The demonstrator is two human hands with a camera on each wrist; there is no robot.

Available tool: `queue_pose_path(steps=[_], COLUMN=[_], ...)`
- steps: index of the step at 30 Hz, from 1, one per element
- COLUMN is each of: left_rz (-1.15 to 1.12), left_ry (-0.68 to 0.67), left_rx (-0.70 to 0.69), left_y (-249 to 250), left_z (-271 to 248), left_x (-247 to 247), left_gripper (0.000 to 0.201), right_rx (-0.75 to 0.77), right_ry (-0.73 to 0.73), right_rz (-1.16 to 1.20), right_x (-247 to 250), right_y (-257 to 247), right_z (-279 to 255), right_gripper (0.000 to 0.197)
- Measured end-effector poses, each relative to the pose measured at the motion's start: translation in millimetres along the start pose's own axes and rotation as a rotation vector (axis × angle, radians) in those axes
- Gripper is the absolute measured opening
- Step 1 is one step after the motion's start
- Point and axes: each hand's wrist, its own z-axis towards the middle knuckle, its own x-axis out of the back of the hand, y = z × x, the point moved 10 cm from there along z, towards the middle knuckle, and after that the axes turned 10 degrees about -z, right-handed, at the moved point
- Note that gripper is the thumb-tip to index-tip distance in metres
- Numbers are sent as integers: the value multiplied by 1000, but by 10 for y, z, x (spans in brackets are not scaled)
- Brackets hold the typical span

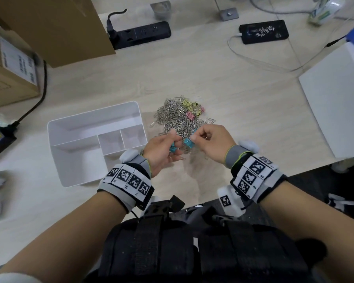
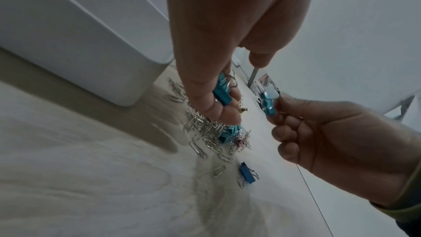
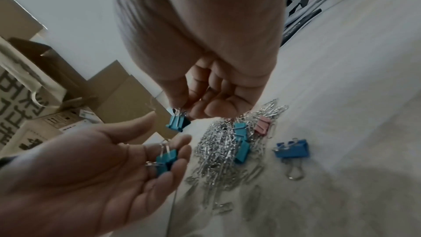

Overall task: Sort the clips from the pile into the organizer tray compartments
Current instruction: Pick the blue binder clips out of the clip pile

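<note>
A pile of silver paper clips (image 1: 178,119) lies mid-table, with yellow (image 1: 189,104) and pink binder clips (image 1: 190,115) in it. Left of the pile stands the white organizer tray (image 1: 59,127), its compartments bare. My left hand (image 1: 175,147), palm up at the pile's near edge, cradles a teal binder clip (image 3: 165,159) in curled fingers. Beside it, my right hand (image 1: 192,138) pinches a second teal binder clip (image 3: 178,122) by its wire handles, just above the left fingers. More teal clips (image 3: 241,143) sit in the pile. A dark blue binder clip (image 3: 292,149) lies apart.
Cardboard boxes (image 1: 49,27) stand at the back left, with a black power strip (image 1: 141,33) and its cable beside them. A phone (image 1: 264,31) on a white charging cable lies at the back right. A large white box (image 1: 335,99) stands at the right.
</note>
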Motion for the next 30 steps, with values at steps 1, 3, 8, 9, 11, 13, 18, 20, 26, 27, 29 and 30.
queue_pose_path(steps=[1, 3, 8, 9, 11, 13, 18, 20, 26, 27, 29, 30], left_rz=[-21, -31, -3, -5, -8, -12, 26, 71, 61, 38, 26, 40], left_ry=[-21, -94, -63, -51, -55, -71, -48, -23, -76, -75, -54, -44], left_rx=[14, 35, 55, 62, 66, 65, 36, 7, 52, 74, 93, 95], left_y=[1, -3, -11, -15, -15, -5, 80, 105, 15, -15, -46, -51], left_z=[-2, -12, 21, 27, 35, 39, 56, 63, 110, 114, 131, 143], left_x=[-33, -129, -82, -55, -31, -36, -84, -82, -123, -120, -120, -129], left_gripper=[39, 38, 28, 28, 30, 38, 33, 19, 28, 33, 44, 49], right_rx=[28, 74, -75, -109, -155, -157, -89, -104, -199, -204, -196, -183], right_ry=[-27, -76, 185, 235, 241, 149, 16, -3, 33, 42, 63, 71], right_rz=[11, 11, 20, -25, -176, -301, -604, -623, -372, -333, -253, -207], right_x=[-37, -118, 302, 404, 466, 328, -2, -74, 85, 128, 196, 220], right_y=[-73, -183, 122, 214, 338, 378, 261, 275, 408, 412, 382, 343], right_z=[-19, -50, 89, 105, 116, 129, 153, 164, 75, 50, 3, -18], right_gripper=[18, 18, 13, 11, 4, 6, 26, 23, 17, 18, 17, 15])
